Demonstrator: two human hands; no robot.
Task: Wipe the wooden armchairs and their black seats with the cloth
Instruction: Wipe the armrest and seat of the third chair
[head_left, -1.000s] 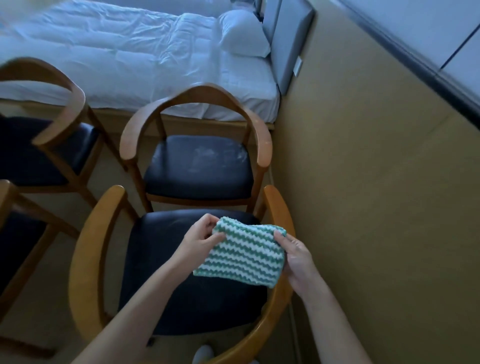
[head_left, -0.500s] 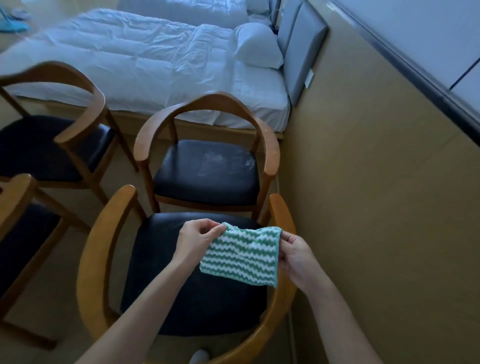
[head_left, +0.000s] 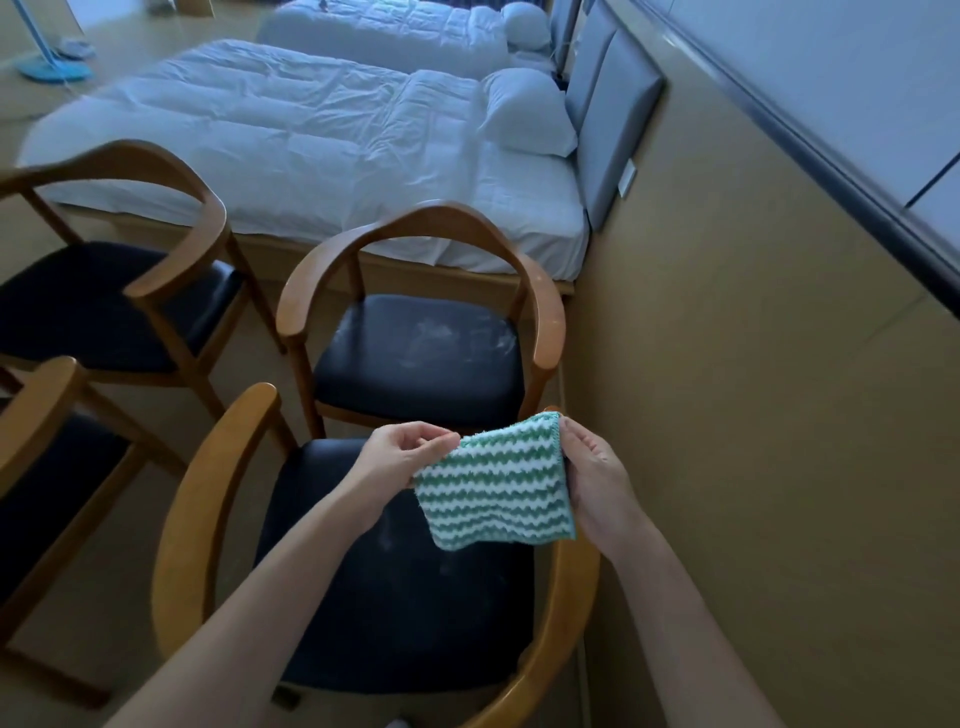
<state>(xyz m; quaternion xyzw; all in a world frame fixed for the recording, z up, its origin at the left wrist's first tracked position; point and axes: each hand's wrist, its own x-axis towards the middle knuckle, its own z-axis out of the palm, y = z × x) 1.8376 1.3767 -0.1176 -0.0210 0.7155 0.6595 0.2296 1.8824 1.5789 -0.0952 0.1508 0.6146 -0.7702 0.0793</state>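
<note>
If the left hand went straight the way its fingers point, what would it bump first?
The left hand points sideways along the striped cloth it pinches, so it would probably reach the right hand, gripping the opposite edge, first. They look level, but one view cannot confirm depth.

No readable text, no label or brand legible on the cloth, none on the chairs or bed, small white plate on the headboard too small to tell
</note>
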